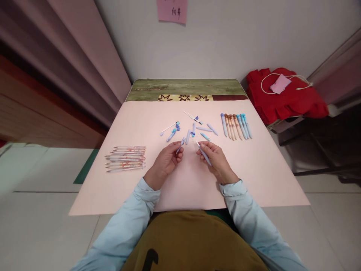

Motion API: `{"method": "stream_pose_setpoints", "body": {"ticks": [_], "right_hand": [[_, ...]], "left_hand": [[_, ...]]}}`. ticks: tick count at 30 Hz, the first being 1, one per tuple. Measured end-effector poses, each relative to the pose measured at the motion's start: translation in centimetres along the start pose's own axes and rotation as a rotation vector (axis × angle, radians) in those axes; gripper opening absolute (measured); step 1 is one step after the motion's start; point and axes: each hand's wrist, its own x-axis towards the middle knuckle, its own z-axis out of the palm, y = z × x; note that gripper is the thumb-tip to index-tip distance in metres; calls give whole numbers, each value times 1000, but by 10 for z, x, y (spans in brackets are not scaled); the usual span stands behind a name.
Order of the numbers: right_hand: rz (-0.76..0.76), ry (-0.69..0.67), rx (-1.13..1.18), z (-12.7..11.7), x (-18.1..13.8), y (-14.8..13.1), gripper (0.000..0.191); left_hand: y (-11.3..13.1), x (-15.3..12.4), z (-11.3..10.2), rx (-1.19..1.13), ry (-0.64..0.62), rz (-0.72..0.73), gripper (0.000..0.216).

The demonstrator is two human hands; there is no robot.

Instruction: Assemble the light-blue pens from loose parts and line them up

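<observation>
Between thumb and fingers, my left hand (170, 157) pinches a short lavender pen part (182, 142), partly hidden by the fingers. My right hand (216, 158) grips a lavender pen barrel (205, 155) whose white tip points up and left toward the other hand. The two held parts are apart. Just beyond my hands lie several loose pen parts: a lavender barrel (188, 136), a barrel with a dark blue piece (193, 129), a blue-tipped part (205, 136), a lavender and blue part (171, 135) and thin white refills (169, 128).
Whole pens (236, 126) with brown, blue and purple tops stand in a row at the right. Printed pens (126, 159) lie stacked at the left. Pale paper (254, 180) covers the table. Beyond its right side is a red cloth (287, 96) with a white cable.
</observation>
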Motion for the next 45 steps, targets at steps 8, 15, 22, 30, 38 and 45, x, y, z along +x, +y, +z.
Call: {"method": "stream_pose_setpoints", "body": {"ticks": [8, 15, 22, 30, 38, 45], "right_hand": [[5, 54, -4, -4, 3, 3, 37], [-68, 86, -41, 4, -10, -4, 46], [-279, 211, -618, 9, -28, -33, 24], [-599, 423, -1202, 27, -42, -52, 20], [-646, 432, -1355, 34, -51, -58, 19], [-588, 434, -1312, 34, -51, -56, 18]], "left_hand": [[6, 24, 13, -170, -81, 41, 20], [5, 44, 20, -306, -208, 41, 19], [2, 35, 14, -288, -171, -8, 8], [2, 32, 14, -285, -147, -84, 17], [0, 32, 13, -309, -130, -134, 13], [-1, 31, 15, -298, -141, -86, 11]]}}
